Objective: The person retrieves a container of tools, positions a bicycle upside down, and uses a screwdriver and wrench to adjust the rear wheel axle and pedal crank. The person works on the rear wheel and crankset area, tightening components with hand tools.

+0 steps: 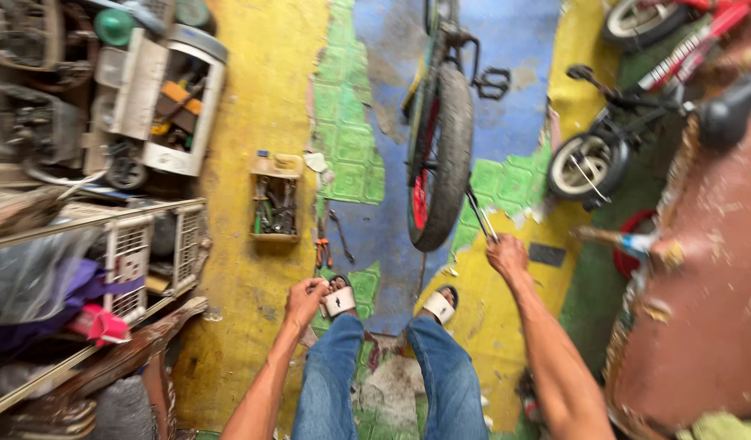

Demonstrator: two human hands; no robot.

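Observation:
A bicycle stands upright ahead of me, its fat black tyre (442, 155) with a red rim facing me and a black pedal (493, 82) on its right. My right hand (506, 255) grips a thin metal rod-like tool (480, 214) that reaches toward the lower right of the wheel. My left hand (306, 298) hangs near my left knee, fingers curled around something small that I cannot make out. My jeans and white sandals (339, 301) show below.
A yellow box of hand tools (275, 200) sits on the painted floor at left, with orange pliers (322, 248) nearby. Cluttered shelves and crates (135, 244) fill the left. A small black bike (603, 147) and a red one (677, 33) stand right.

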